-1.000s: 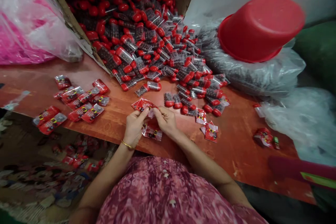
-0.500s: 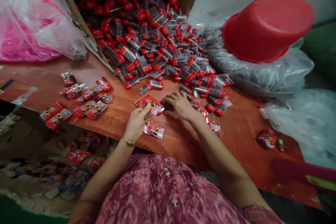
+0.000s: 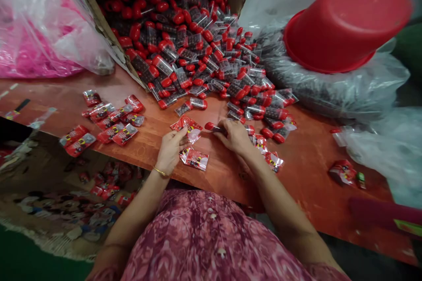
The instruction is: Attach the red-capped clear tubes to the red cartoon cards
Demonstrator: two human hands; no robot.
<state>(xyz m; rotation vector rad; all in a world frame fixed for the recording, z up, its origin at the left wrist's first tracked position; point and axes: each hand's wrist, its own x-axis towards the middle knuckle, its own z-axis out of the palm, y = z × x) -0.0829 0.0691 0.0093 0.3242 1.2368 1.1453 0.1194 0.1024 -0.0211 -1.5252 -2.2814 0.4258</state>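
My left hand [image 3: 170, 151] pinches a red printed foil packet [image 3: 187, 127] at the table's middle. My right hand [image 3: 233, 136] grips a small clear tube with a red cap [image 3: 212, 126], and the capped end sticks out to the left of my fingers. Between the hands, a little lower, a second printed packet [image 3: 194, 159] lies flat on the reddish wooden table [image 3: 306, 171]. Just beyond my right hand spreads a large heap of clear red-capped tubes [image 3: 198, 57] with dark contents, spilling from a cardboard box [image 3: 99, 22].
Filled red packets [image 3: 110, 123] lie in a loose group at the table's left. A red basin [image 3: 346, 26] sits upside down on a bulging plastic bag [image 3: 329, 85]. Pink-tinted plastic [image 3: 36, 39] is at far left, clear plastic [image 3: 379, 149] at right, and the printed floor mat [image 3: 66, 215] lies below.
My right hand has left the packet and moved right, and it now holds a red-capped tube. My left hand keeps the packet, and the view has drifted slightly.
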